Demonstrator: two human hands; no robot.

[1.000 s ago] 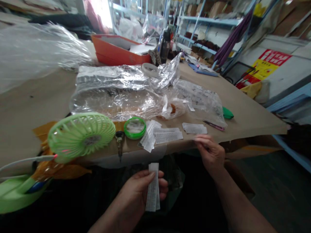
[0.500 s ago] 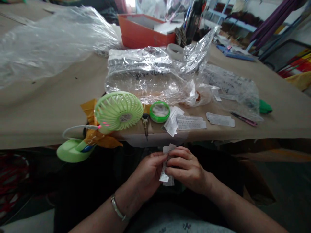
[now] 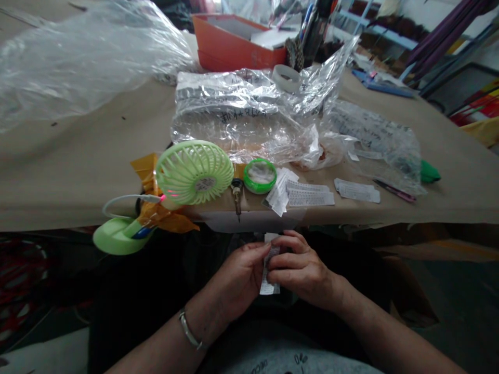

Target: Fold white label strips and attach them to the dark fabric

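Observation:
Just in front of the table edge, over my lap, both hands hold a small stack of white printed paper labels (image 3: 270, 283). My left hand (image 3: 244, 278) grips them from the left side, its thumb lying on top. The fingers of my right hand (image 3: 302, 267) are curled over the right side of the labels, partly hiding them. On the table edge ahead lie fanned labels (image 3: 279, 192), a row of printed labels (image 3: 310, 194) and another small stack of labels (image 3: 356, 190). Left of these is a green round container (image 3: 260, 176) with whitish contents.
A green fan (image 3: 195, 174) with orange tape stands at the table edge, its white cable on the left. Beside it lies a small pointed tool (image 3: 237, 197). Plastic bags (image 3: 234, 117), a tape roll (image 3: 286, 78), an orange box (image 3: 237, 49) and tweezers (image 3: 395, 191) are farther off.
The labels in my hands, spread unevenly before, are now lined up into a neater stack. The camera view has shifted slightly.

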